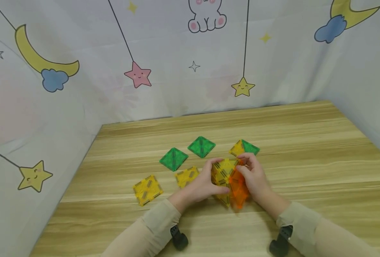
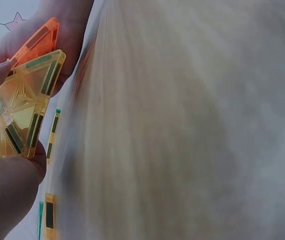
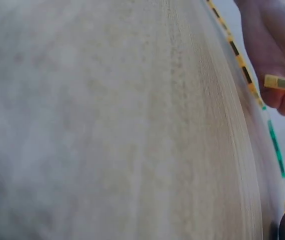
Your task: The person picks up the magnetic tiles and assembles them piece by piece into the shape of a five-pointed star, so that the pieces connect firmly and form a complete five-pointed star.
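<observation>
Yellow see-through magnetic tiles (image 1: 223,173) are joined into a folded shape near the middle of the table. The left hand (image 1: 206,182) grips this shape from its left side, thumb in front; the left wrist view shows its triangular tiles (image 2: 25,107) up close. On the right side, orange magnetic tiles (image 1: 239,189) meet the yellow ones, and the right hand (image 1: 254,176) pinches them near the top. In the right wrist view only a yellow tile edge (image 3: 280,82) and a bit of orange show. Whether the shape touches the table is unclear.
Two green diamonds of tiles (image 1: 174,159) (image 1: 201,146) lie behind the hands. A yellow-and-green tile pair (image 1: 249,147) lies beyond the right hand. Yellow tile squares (image 1: 147,190) (image 1: 186,176) lie to the left. A printed cloth (image 1: 177,96) borders the wooden table (image 1: 321,160).
</observation>
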Demonstrator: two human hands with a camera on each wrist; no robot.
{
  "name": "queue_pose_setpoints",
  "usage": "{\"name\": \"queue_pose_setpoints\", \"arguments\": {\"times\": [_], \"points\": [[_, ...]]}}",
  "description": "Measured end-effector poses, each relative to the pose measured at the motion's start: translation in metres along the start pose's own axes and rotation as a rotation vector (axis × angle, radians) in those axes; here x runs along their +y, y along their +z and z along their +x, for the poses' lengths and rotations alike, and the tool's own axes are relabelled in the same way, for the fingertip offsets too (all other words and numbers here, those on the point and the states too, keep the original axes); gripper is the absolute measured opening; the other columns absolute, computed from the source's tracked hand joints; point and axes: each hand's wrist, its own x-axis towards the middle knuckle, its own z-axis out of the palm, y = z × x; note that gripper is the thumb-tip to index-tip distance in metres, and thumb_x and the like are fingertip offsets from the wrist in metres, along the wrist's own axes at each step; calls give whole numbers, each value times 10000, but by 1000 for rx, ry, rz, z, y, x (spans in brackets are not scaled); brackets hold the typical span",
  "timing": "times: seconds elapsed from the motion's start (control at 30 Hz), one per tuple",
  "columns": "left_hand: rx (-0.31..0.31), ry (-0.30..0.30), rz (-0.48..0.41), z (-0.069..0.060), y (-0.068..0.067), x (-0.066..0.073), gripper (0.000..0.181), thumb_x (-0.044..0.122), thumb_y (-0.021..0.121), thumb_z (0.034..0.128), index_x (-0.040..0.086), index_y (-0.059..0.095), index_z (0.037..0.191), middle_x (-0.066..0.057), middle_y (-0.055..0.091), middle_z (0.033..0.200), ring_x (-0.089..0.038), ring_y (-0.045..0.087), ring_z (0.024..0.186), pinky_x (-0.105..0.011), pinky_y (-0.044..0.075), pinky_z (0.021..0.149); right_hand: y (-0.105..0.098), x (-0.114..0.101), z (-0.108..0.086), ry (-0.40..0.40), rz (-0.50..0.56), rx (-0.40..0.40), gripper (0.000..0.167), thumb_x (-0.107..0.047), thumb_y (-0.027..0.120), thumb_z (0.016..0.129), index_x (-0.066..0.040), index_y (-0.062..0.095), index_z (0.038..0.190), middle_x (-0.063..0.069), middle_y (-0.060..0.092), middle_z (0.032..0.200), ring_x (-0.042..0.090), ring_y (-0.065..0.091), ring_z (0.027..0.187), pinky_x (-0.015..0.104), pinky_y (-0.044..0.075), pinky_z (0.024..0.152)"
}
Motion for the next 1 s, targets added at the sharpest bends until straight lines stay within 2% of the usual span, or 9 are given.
{"name": "queue_pose_setpoints", "arguments": {"times": [0.1, 0.27, 0.43, 0.67, 0.73, 0.87, 1.0], "points": [[7, 2, -16, 1, 2, -1, 861, 241, 796, 757, 220, 251, 1422, -63, 342, 1339, -176, 434, 1152, -396, 331, 990, -1, 3, 0, -20, -30, -73, 321, 80, 513, 846, 44, 461, 1161, 135, 489, 990, 130, 517, 838, 213, 449, 704], [-3, 16, -40, 2, 4, -2, 827, 206, 786, 769, 206, 255, 1402, -68, 368, 1275, -182, 478, 1068, -353, 382, 923, -9, 6, 1, -46, -74, -283, 464, 85, 505, 806, 7, 370, 1244, 220, 454, 1135, 187, 533, 950, 246, 478, 762], [-11, -16, -41, 2, 4, -4, 817, 236, 777, 778, 243, 248, 1400, -67, 370, 1261, -182, 485, 1047, -348, 393, 904, -18, 8, 3, -52, -74, -419, 557, 111, 496, 788, -4, 298, 1296, 260, 394, 1192, 252, 528, 957, 296, 504, 724], [-9, -21, -10, 2, 4, -6, 811, 256, 771, 784, 227, 244, 1399, -71, 357, 1266, -179, 475, 1051, -356, 386, 913, -23, 7, 4, -50, -125, -514, 599, 88, 538, 800, -18, 262, 1321, 283, 433, 1179, 313, 518, 987, 322, 509, 722], [-10, -13, 12, 1, 4, -6, 811, 267, 768, 788, 214, 240, 1401, -70, 352, 1270, -180, 469, 1060, -358, 381, 920, -26, 6, 5, -43, -182, -537, 623, 46, 571, 805, -32, 258, 1337, 268, 460, 1155, 306, 526, 982, 329, 509, 722], [-8, 28, 116, 1, 4, -5, 816, 319, 750, 802, 177, 231, 1416, -90, 329, 1318, -196, 433, 1116, -368, 366, 948, -32, 4, 7, -65, -370, -570, 684, -91, 665, 803, -85, 280, 1369, 192, 484, 1158, 263, 526, 990, 351, 475, 779], [0, 64, 223, 1, 4, -6, 818, 369, 732, 810, 160, 235, 1425, -105, 286, 1393, -203, 386, 1186, -381, 346, 981, -36, 2, 8, -81, -472, -593, 740, -139, 711, 782, -110, 287, 1389, 142, 459, 1208, 237, 504, 1027, 382, 434, 841]]}}
